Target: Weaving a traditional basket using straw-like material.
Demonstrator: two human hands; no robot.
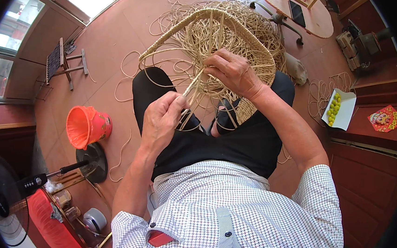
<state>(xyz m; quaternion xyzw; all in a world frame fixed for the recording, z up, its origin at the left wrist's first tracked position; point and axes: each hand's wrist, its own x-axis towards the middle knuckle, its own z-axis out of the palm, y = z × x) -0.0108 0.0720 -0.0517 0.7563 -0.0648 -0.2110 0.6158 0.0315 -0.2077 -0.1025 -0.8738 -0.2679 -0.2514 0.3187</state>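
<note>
Across my knees rests a woven straw basket piece (pixel 264 53) with a thick braided rim curving away from me. My left hand (pixel 161 115) is closed, pinching the near end of a straw cord (pixel 192 86) that runs up to the right. Further along the same cord, my right hand (pixel 233 71) grips it between thumb and fingers, close to the middle of the weaving. Loose cord ends hang around both hands. Behind the rim a large tangled heap of straw cord (pixel 246 20) lies on the floor, partly hidden by the basket piece.
At left stand an orange-lined bucket (pixel 86 126), an electric fan (pixel 4 200) and a small folding stool (pixel 65 62). A round table (pixel 314 21) with a dark phone is at the far right. Nearer on the right, a white box (pixel 338 108) holds green fruit.
</note>
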